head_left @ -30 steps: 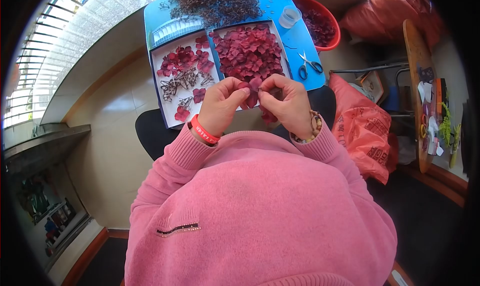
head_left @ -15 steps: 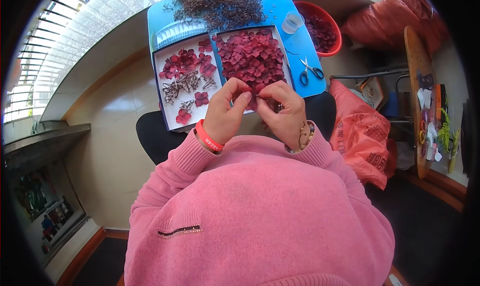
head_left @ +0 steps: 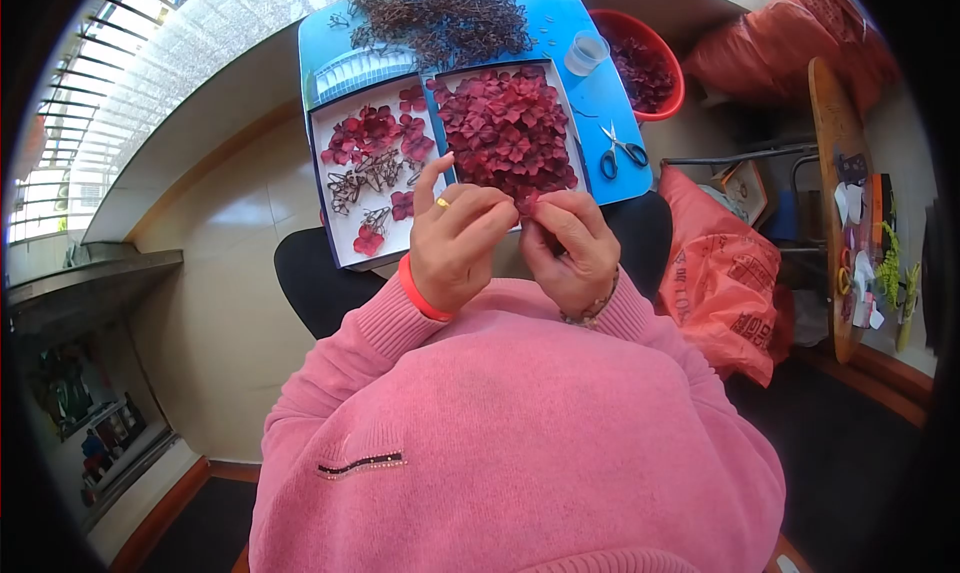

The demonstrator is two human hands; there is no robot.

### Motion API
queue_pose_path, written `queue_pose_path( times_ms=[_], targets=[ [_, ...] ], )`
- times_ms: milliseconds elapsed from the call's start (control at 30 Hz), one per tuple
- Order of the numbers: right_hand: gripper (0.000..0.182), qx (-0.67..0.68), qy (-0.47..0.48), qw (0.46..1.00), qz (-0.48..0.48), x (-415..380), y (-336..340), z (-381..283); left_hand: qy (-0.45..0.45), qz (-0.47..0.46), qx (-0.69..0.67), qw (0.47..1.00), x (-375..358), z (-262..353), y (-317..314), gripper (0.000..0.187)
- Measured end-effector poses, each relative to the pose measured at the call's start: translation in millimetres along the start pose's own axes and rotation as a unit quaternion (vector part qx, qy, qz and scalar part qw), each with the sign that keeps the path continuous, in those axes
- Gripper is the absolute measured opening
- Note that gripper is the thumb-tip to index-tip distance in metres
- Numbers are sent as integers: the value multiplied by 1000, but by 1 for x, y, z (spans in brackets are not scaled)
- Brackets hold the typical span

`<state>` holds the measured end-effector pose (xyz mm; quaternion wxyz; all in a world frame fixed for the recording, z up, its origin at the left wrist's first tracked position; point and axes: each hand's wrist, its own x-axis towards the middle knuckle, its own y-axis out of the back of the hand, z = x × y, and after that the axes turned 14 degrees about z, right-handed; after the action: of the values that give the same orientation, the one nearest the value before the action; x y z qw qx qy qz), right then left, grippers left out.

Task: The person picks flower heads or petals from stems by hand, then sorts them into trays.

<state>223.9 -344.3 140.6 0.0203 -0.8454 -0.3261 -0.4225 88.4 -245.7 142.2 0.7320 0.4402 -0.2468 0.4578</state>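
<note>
Both of my hands meet over the near edge of the right-hand box. My right hand (head_left: 575,248) pinches a small red artificial flower (head_left: 528,204), mostly covered by the fingers. My left hand (head_left: 458,241) has its thumb and index finger closed at the same flower, with the little finger raised. Beyond them, a shallow white box (head_left: 575,143) holds a thick pile of dark red artificial flowers (head_left: 505,123). To the left, another white box (head_left: 345,213) contains loose flowers (head_left: 365,133) and small brown branched stems (head_left: 365,173).
A blue table (head_left: 625,178) carries the boxes, a heap of brown stems (head_left: 440,18), a clear plastic cup (head_left: 585,53) and scissors (head_left: 622,153). Right of it stand a red basin (head_left: 675,98) of dark petals and red sacks (head_left: 720,273). A wooden board (head_left: 835,223) leans farther right.
My hands have come slightly nearer my body, and the left hand has turned, with its little finger now lifted. The flower between the fingertips is less visible.
</note>
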Motion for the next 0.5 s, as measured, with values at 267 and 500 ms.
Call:
queue_pose_path(
  times_ms=[267, 500],
  targets=[
    [26, 14, 48, 999, 14, -2, 0, -2, -36, 48, 1, 998, -7, 11, 1, 24],
    [24, 42, -42, 998, 23, -4, 1, -10, -18, 20, -51, 998, -3, 5, 4, 22]
  ],
)
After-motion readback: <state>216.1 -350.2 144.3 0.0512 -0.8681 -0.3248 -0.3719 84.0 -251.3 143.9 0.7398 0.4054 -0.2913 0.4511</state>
